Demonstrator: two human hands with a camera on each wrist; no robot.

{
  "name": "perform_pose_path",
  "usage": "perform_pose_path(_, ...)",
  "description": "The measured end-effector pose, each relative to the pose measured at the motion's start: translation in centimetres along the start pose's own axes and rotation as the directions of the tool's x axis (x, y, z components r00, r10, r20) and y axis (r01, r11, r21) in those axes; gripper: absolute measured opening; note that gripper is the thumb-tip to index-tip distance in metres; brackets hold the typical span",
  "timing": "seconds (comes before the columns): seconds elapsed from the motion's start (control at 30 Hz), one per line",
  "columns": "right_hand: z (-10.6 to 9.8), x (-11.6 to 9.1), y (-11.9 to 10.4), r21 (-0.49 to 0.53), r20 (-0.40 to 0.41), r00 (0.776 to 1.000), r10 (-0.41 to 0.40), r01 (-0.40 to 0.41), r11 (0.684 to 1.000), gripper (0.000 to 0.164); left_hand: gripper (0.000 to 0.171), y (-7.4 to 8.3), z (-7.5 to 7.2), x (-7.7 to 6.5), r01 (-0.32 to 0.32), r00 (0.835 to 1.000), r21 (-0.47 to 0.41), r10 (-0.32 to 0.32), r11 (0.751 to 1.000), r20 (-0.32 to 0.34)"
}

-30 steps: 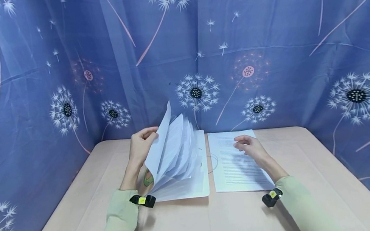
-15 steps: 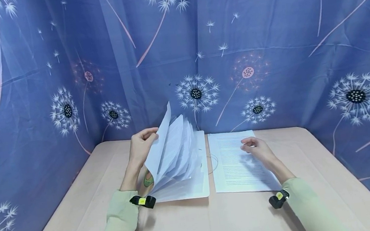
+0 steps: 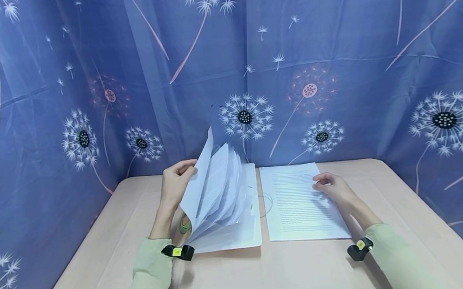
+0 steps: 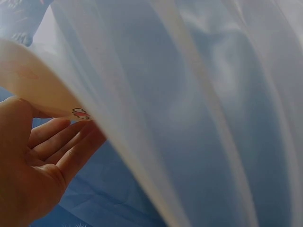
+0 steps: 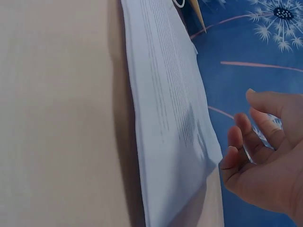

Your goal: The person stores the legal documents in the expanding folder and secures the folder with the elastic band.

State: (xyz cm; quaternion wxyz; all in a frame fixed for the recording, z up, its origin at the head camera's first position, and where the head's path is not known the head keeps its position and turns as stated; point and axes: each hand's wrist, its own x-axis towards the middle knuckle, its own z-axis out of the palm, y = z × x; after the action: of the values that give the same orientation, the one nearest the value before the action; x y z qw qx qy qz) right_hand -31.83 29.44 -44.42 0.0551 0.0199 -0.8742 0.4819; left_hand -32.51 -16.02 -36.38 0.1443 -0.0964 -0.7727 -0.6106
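Note:
On the table (image 3: 226,283) lies a clear-pocket folder (image 3: 205,176), its left cover raised and its sleeves fanned upright. My left hand (image 3: 174,184) holds the raised cover at its left edge. The left wrist view shows my fingers (image 4: 78,146) reaching under the cover (image 4: 42,87), which bears a small printed figure, beside see-through sleeves (image 4: 184,113). A stack of printed sheets (image 3: 298,203) lies flat to the right of the folder. Over the stack's right edge is my right hand (image 3: 339,189), fingers loosely bent, nothing between them; the right wrist view shows it apart from the paper.
A thin cord loop (image 3: 269,203) lies between folder and stack. Blue cloth (image 3: 354,54) with dandelion prints hangs behind the table and along both sides. Each wrist wears a black strap camera, such as the right one (image 3: 360,249).
My right hand has drawn back to the right across the printed sheets, from over the text to their right edge. The left hand and the folder have stayed in place.

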Motion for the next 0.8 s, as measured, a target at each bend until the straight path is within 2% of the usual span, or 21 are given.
perform_pose_path(0.33, -1.1, -0.2, 1.0, -0.051, 0.034, 0.999, 0.005, -0.004, 0.999, 0.042, 0.026, -0.2, 0.0, -0.1, -0.059, 0.998, -0.007, 0.059, 0.998, -0.027)
perform_pose_path(0.8, -2.1, -0.3, 2.3, -0.124, 0.076, 0.996, 0.041, -0.032, 0.992, 0.044, 0.026, -0.1, 0.0, -0.2, -0.045, 0.999, 0.004, 0.046, 0.999, -0.028)
